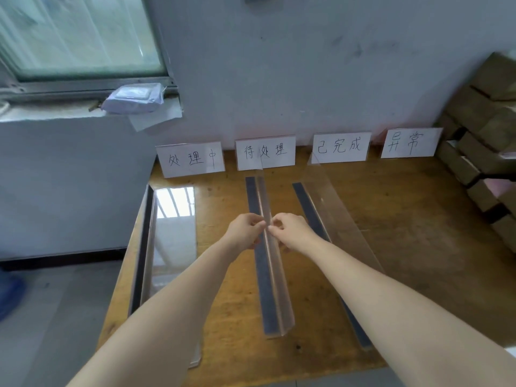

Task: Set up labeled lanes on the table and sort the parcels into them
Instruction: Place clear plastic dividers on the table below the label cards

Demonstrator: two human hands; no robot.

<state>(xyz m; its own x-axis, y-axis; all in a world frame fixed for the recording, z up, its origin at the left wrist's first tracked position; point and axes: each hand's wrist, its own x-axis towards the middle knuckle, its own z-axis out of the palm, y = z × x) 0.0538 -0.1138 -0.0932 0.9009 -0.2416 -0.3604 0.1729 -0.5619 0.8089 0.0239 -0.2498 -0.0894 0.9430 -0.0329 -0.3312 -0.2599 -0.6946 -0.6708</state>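
Observation:
Three clear acrylic L-shaped dividers stand lengthwise on the wooden table [223, 317]. My left hand [245, 231] and my right hand [291, 230] pinch the upright top edge of the middle divider [272, 275] from either side, at about its midpoint. The left divider [167, 233] lies along the table's left edge, and the right divider [326, 202] stands right of my hands. Several handwritten white label cards lean against the wall: 处理中 [191, 160], 待处理 [265, 152], 已完成 [339, 146], 异常 [409, 142].
Brown cardboard parcels [485, 141] are stacked at the table's right side against the wall. A white plastic mailer bag [132, 97] rests on the window ledge at the upper left. Grey floor lies left of the table.

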